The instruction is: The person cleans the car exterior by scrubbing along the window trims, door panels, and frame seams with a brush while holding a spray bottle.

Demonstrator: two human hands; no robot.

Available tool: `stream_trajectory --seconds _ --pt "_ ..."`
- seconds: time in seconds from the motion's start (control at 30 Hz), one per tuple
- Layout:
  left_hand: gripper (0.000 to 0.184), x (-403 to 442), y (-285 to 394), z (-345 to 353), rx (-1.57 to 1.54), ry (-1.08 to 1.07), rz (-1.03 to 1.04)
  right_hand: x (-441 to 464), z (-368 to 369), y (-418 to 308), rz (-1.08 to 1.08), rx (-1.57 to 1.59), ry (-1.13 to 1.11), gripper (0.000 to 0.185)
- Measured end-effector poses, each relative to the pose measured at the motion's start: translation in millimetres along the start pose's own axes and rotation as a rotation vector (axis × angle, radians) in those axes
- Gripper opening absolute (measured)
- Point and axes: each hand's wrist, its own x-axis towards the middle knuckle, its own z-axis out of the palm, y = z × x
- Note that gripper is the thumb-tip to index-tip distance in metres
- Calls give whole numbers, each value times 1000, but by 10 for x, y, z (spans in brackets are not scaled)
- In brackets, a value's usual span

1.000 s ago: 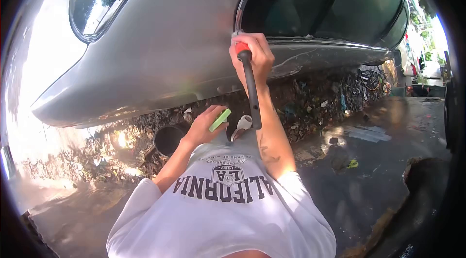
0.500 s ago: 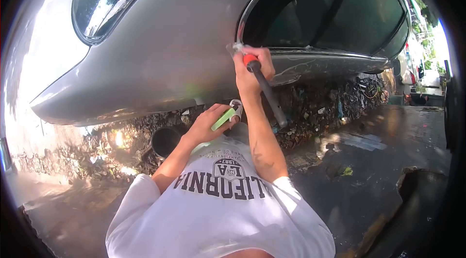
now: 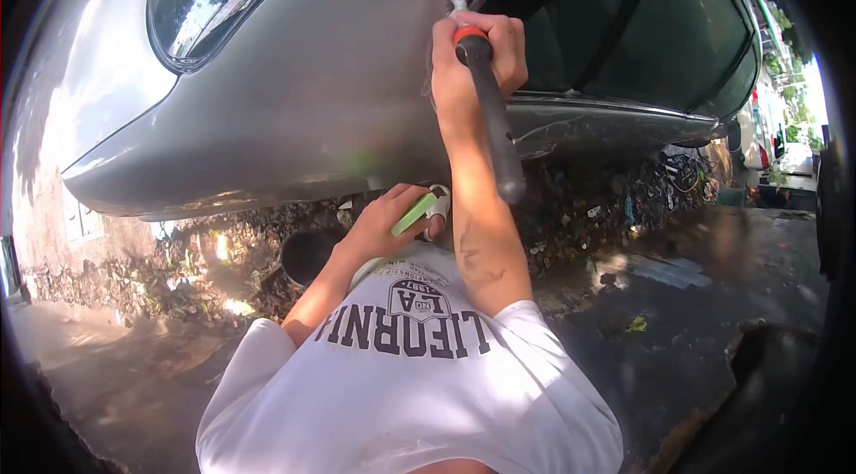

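Note:
My right hand is closed around a detailing brush with a long black handle and a red collar. White foam covers its tip, which touches the grey car at the front upper corner of the dark side window. Lower down, near the car's bottom edge, my left hand is closed on a light-green and white object. Fingers and the shirt hide part of that object, so its exact kind is unclear.
A dark round opening, like a bucket, stands by my left forearm. Leaves and litter line the ground beside the car. Wet dark pavement lies to the right. Vehicles show at the far right.
My right hand has moved the brush up along the window frame, from its lower front corner to higher on the edge. My left hand keeps nearly the same place and hold.

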Motion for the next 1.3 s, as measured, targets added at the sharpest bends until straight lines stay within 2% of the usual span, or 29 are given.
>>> stream_trajectory --seconds 0.03,0.1,0.17,0.23,0.3,0.37,0.43,0.47,0.57,0.63,0.7,0.73,0.77,0.8,0.9,0.97,1.03,1.1,1.17,1.3 --pt "45 -28 -4 15 -8 -4 3 134 18 -19 -123 -59 34 23" --pt "45 -18 -35 49 34 -6 34 -78 -87 59 -122 -109 -4 23" --pt "48 -15 -115 92 23 15 100 -668 -219 317 -63 -142 -96 21" --pt "50 -19 -154 84 48 -9 101 -827 -223 292 -20 -138 -88 19" --pt "50 -106 -165 64 41 -24 84 -547 -163 210 -41 -116 -49 19" --pt "51 -153 -142 67 23 -28 74 96 23 -16 -225 -132 39 19" --pt "51 -207 -187 66 33 -22 89 69 -24 79 -197 -116 47 19" --pt "50 -221 -180 63 36 -6 87 -140 -113 213 -204 -84 -12 19" --pt "48 -198 -193 61 11 26 81 -836 -475 536 -11 -126 -265 18" --pt "47 -213 -247 60 -9 41 65 -607 -610 474 24 -32 -213 18" --pt "47 -250 -282 70 -17 96 84 -33 -761 268 -105 -24 -285 21" --pt "46 -250 -300 64 -13 99 80 275 -834 4 -122 -54 -369 25" --pt "46 -245 -310 60 -21 111 98 581 -889 -30 -291 -116 -443 27" --pt "46 -253 -317 65 -13 110 79 853 -912 -130 -316 -110 -553 28" --pt "44 -247 -324 90 -19 137 54 1388 -783 -366 -575 -269 -642 22" --pt "43 -248 -276 92 -21 200 35 1456 -604 -286 -706 -214 -750 22" --pt "44 -197 -248 123 -23 222 40 1158 -454 -265 -814 -158 -940 22" --pt "45 -104 -202 180 -29 251 48 923 -453 -216 -825 -175 -1057 19" --pt "44 -25 -168 254 -31 286 52 1323 -555 -246 -820 -209 -1088 18" --pt "46 172 -159 493 -54 304 17 2359 -748 -123 -963 -330 -832 23"
